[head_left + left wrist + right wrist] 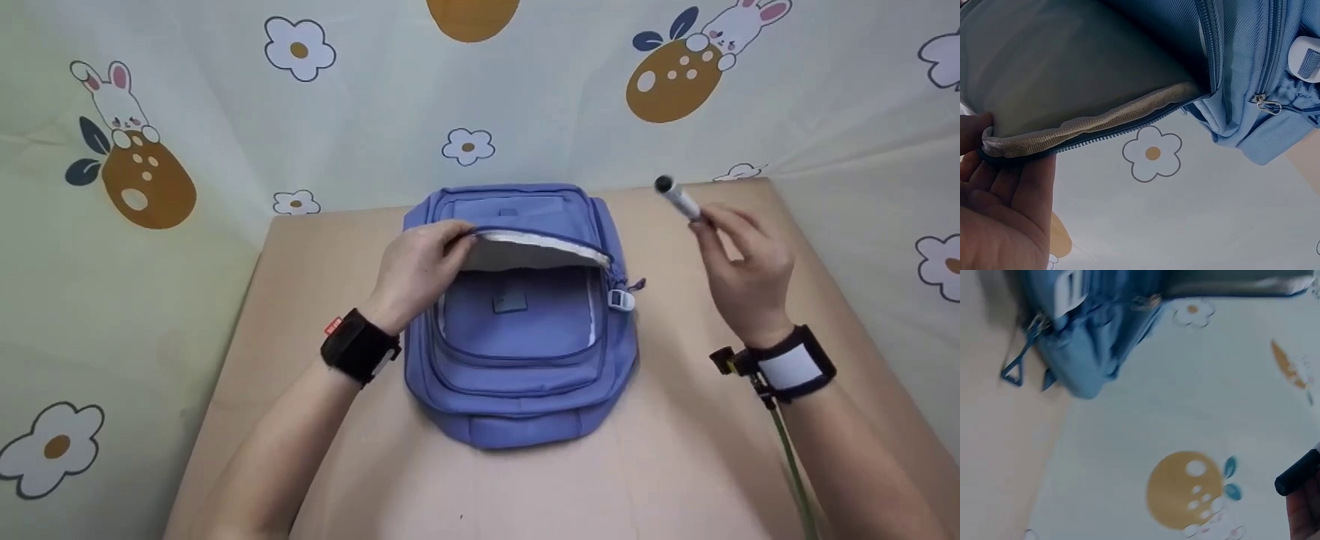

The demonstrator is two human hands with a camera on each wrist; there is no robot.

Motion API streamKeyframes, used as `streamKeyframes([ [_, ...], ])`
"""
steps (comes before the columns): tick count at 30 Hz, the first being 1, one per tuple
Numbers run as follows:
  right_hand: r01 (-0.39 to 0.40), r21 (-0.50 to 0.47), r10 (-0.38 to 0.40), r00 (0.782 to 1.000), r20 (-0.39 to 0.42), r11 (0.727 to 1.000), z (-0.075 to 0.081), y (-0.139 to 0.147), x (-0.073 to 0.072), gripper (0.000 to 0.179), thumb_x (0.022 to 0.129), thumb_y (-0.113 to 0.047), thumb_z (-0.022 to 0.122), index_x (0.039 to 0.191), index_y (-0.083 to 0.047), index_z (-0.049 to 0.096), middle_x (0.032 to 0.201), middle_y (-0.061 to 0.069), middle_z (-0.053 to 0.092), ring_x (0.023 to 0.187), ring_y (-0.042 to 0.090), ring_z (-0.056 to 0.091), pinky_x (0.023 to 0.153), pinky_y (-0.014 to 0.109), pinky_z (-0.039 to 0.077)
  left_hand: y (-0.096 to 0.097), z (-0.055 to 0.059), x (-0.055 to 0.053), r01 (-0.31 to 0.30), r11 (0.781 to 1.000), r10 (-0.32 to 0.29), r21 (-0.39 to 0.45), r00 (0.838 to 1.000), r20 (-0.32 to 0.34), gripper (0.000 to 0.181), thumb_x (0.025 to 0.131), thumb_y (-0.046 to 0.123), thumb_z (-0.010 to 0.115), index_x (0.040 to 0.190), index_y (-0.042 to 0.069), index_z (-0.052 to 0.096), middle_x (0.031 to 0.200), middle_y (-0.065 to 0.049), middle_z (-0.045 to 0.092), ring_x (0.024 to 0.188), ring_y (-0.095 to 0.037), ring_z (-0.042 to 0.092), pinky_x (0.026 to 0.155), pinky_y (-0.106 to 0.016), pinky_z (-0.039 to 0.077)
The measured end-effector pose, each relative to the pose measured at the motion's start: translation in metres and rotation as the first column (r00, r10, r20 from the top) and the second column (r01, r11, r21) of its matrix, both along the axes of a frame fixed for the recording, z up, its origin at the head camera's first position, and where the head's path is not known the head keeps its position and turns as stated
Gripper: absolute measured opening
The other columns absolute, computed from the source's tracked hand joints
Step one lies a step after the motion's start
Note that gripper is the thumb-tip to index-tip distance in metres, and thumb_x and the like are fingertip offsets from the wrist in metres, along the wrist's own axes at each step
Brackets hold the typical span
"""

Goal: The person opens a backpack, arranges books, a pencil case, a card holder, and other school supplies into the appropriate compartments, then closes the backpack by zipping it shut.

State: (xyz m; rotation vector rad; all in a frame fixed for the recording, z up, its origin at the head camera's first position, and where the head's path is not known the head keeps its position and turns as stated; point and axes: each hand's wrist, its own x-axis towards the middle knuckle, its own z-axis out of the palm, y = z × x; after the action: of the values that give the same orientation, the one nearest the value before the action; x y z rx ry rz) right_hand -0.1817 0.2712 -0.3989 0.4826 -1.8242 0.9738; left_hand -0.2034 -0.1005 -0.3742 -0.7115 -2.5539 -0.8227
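Note:
A blue backpack [525, 431] lies on the table with its front pocket unzipped. My left hand [420, 262] pinches the upper edge of the pocket flap [510, 257] and holds it raised. In the left wrist view, the thumb is on the flap's pale lining [1072, 73] and the fingers lie under the zipper edge. Off to the right of the backpack, my right hand [754, 277] grips a white marker [684, 202] with a dark end, held up in the air. Only the marker's black end [1297, 473] and some fingertips show in the right wrist view.
The beige tabletop [540, 495] extends around the backpack. Patterned cloth [375, 112] with rabbits and flowers stands behind and at both sides. A white buckle [621, 300] and zipper pulls hang at the backpack's right side. A cable [791, 457] runs from the right wrist camera.

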Motion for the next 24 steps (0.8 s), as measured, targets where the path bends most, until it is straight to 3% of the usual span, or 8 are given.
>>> streamKeyframes([
  [3,-0.154,0.177,0.177,0.977,-0.122,0.972,0.006,-0.033,0.018,0.014,0.09,0.002,0.073,0.103,0.004,0.077,0.095,0.017,0.073,0.083,0.027,0.069,0.08,0.025,0.055,0.0,0.003,-0.001,-0.011,1.0,0.011,0.0,1.0,0.001,0.019,0.102,0.019,0.065,0.115,0.011,0.077,0.108,-0.003,0.076,0.098,-0.018,0.071,0.083,-0.036,0.057],
  [5,-0.207,0.355,0.267,0.955,-0.13,0.912,0.001,-0.051,0.023,0.017,0.096,-0.006,0.069,0.109,0.002,0.077,0.096,0.015,0.072,0.08,0.03,0.068,0.074,0.031,0.057,0.001,0.005,-0.002,-0.014,1.0,0.014,-0.005,1.0,-0.002,0.02,0.102,0.019,0.065,0.115,0.01,0.077,0.109,-0.003,0.076,0.099,-0.019,0.071,0.084,-0.036,0.057],
  [7,-0.2,0.526,0.295,0.95,-0.102,0.826,-0.008,-0.065,0.023,0.021,0.101,-0.007,0.063,0.115,0.001,0.075,0.097,0.014,0.071,0.08,0.029,0.068,0.068,0.036,0.057,0.002,0.006,-0.003,-0.015,1.0,0.015,-0.009,1.0,0.0,0.02,0.102,0.019,0.065,0.116,0.011,0.077,0.109,-0.003,0.076,0.099,-0.019,0.072,0.084,-0.036,0.057],
  [9,-0.168,0.656,0.274,0.96,-0.062,0.736,-0.018,-0.077,0.019,0.023,0.102,-0.004,0.058,0.119,0.003,0.073,0.099,0.014,0.07,0.082,0.029,0.067,0.067,0.039,0.058,0.004,0.007,-0.003,-0.016,1.0,0.016,-0.01,1.0,0.003,0.02,0.102,0.019,0.065,0.116,0.011,0.077,0.108,-0.003,0.077,0.099,-0.018,0.072,0.084,-0.036,0.057],
  [12,-0.123,0.776,0.193,0.981,0.001,0.618,-0.032,-0.093,0.009,0.025,0.101,0.0,0.054,0.118,0.005,0.072,0.099,0.015,0.067,0.084,0.03,0.064,0.069,0.04,0.058,0.005,0.007,-0.003,-0.018,1.0,0.018,-0.004,1.0,0.01,0.02,0.102,0.018,0.065,0.117,0.012,0.077,0.11,-0.002,0.076,0.1,-0.018,0.071,0.086,-0.036,0.057],
  [15,-0.097,0.835,0.101,0.994,0.05,0.542,-0.044,-0.107,-0.003,0.023,0.098,-0.001,0.056,0.114,0.005,0.072,0.097,0.014,0.065,0.085,0.029,0.062,0.069,0.04,0.056,0.006,0.006,-0.004,-0.024,1.0,0.024,-0.002,1.0,0.008,0.02,0.102,0.019,0.065,0.117,0.012,0.077,0.111,-0.002,0.076,0.102,-0.018,0.071,0.087,-0.036,0.056],
  [19,-0.085,0.865,0.017,0.996,0.089,0.494,-0.053,-0.12,-0.015,0.015,0.096,-0.002,0.059,0.105,0.003,0.07,0.093,0.012,0.063,0.083,0.029,0.059,0.065,0.042,0.054,0.006,0.005,-0.003,-0.027,1.0,0.027,0.003,1.0,-0.001,0.02,0.102,0.02,0.065,0.116,0.012,0.077,0.11,-0.002,0.076,0.102,-0.018,0.071,0.086,-0.037,0.057],
  [24,-0.11,0.861,-0.02,0.99,0.138,0.497,-0.061,-0.125,-0.024,0.009,0.094,0.0,0.06,0.098,0.002,0.067,0.089,0.012,0.061,0.082,0.03,0.058,0.063,0.044,0.053,0.005,0.006,-0.004,-0.018,1.0,0.018,0.006,1.0,-0.01,0.019,0.102,0.02,0.065,0.114,0.012,0.078,0.109,-0.002,0.077,0.098,-0.017,0.072,0.082,-0.037,0.057],
])
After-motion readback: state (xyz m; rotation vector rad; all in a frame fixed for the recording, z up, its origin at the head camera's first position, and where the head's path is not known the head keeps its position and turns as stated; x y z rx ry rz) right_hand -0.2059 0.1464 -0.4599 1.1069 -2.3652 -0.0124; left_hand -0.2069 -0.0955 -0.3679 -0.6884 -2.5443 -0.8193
